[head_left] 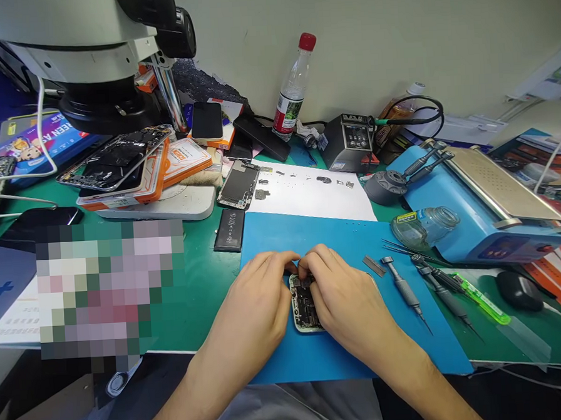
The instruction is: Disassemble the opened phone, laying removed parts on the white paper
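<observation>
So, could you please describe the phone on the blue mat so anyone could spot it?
On the green table, find the blue mat. Near its middle, the opened phone sits between the left hand and right hand, partly hidden by the latter. Its pale rim and exposed inner parts set it apart from the black battery by the mat's left edge.

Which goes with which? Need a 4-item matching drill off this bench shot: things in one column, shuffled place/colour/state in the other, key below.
Things
1. Opened phone
2. Clear bottle
3. White sheet
4. Computer mouse

Descriptions
A. Scattered with small parts
B. Black, right of the screwdrivers
C. On the blue mat, at the left hand and right hand
D. Topped with a red cap

Pairs: 1-C, 2-D, 3-A, 4-B
</observation>
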Demonstrator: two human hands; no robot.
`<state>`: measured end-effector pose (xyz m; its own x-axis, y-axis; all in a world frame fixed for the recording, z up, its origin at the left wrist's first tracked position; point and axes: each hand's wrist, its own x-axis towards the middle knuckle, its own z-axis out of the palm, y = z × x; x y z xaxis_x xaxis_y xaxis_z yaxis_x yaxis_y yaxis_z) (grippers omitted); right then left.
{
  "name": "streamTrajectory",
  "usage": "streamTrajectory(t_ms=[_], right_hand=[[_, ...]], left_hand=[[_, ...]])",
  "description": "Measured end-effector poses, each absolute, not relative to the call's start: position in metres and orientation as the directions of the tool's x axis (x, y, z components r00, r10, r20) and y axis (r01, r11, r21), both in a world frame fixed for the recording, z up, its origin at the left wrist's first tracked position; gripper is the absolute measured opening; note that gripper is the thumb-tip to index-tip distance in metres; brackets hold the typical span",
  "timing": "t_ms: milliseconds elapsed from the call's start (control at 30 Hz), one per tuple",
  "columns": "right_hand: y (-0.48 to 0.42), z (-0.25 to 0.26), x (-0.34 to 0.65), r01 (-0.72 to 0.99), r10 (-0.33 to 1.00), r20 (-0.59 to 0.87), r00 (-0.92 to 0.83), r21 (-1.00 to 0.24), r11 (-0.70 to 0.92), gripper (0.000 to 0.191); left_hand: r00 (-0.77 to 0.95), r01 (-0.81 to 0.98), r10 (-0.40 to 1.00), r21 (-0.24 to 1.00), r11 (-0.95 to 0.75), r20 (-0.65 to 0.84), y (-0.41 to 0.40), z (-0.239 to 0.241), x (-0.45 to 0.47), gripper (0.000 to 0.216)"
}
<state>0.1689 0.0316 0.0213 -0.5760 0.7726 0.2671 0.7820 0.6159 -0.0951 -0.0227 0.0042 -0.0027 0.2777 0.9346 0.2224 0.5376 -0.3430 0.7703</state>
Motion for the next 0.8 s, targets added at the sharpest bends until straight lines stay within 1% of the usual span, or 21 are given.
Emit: streamTrajectory(t_ms=[67, 167, 233, 367, 467, 533, 567, 600, 633, 700, 733, 800], right_hand=[[0.032, 0.021, 0.169, 0.781, 0.778, 0.274, -0.566, -0.125, 0.612, 0.028], [0.031, 0.021, 0.171, 0.771, 0.793, 0.264, -0.549, -0.205, 0.602, 0.028], [0.03, 0.021, 0.172, 0.763, 0.8, 0.254, -0.543, -0.249, 0.597, 0.028], [0.028, 0.02, 0.173, 0.753, 0.806, 0.259, -0.532, -0.292, 0.59, 0.028], [0.026, 0.022, 0.174, 0.753, 0.813, 0.266, -0.518, -0.308, 0.581, 0.028], [0.024, 0.024, 0.177, 0.747, 0.817, 0.27, -0.509, -0.333, 0.576, 0.025], [0.022, 0.025, 0.18, 0.735, 0.811, 0.274, -0.517, -0.343, 0.584, 0.02], [0.02, 0.026, 0.184, 0.721, 0.799, 0.276, -0.535, -0.343, 0.602, 0.013], [0.018, 0.028, 0.189, 0.705, 0.78, 0.281, -0.559, -0.333, 0.626, 0.015], [0.014, 0.028, 0.198, 0.68, 0.739, 0.29, -0.608, -0.289, 0.674, 0.032], [0.012, 0.028, 0.202, 0.673, 0.723, 0.297, -0.624, -0.265, 0.69, 0.034], [0.01, 0.028, 0.207, 0.668, 0.706, 0.31, -0.637, -0.234, 0.706, 0.027]], left_hand=[[0.273, 0.529, 0.934, 0.776, -0.345, 0.229, 0.004, -0.002, -0.022, 0.036], [0.247, 0.511, 0.936, 0.788, -0.344, 0.249, 0.003, -0.002, -0.022, 0.024], [0.225, 0.504, 0.935, 0.788, -0.354, 0.275, 0.003, -0.003, -0.021, 0.02], [0.2, 0.522, 0.913, 0.75, -0.407, 0.356, 0.002, -0.008, -0.022, 0.023], [0.199, 0.545, 0.904, 0.724, -0.423, 0.379, 0.001, -0.011, -0.022, 0.023], [0.2, 0.55, 0.903, 0.719, -0.424, 0.38, 0.0, -0.012, -0.022, 0.023], [0.199, 0.55, 0.903, 0.72, -0.424, 0.38, 0.0, -0.012, -0.022, 0.023], [0.2, 0.548, 0.902, 0.72, -0.426, 0.382, 0.0, -0.011, -0.022, 0.023], [0.199, 0.547, 0.902, 0.72, -0.427, 0.384, 0.0, -0.011, -0.022, 0.023], [0.199, 0.547, 0.901, 0.719, -0.429, 0.386, 0.001, -0.01, -0.021, 0.023], [0.197, 0.549, 0.901, 0.718, -0.428, 0.386, 0.001, -0.01, -0.021, 0.023], [0.191, 0.555, 0.903, 0.717, -0.422, 0.384, 0.001, -0.01, -0.021, 0.023]])
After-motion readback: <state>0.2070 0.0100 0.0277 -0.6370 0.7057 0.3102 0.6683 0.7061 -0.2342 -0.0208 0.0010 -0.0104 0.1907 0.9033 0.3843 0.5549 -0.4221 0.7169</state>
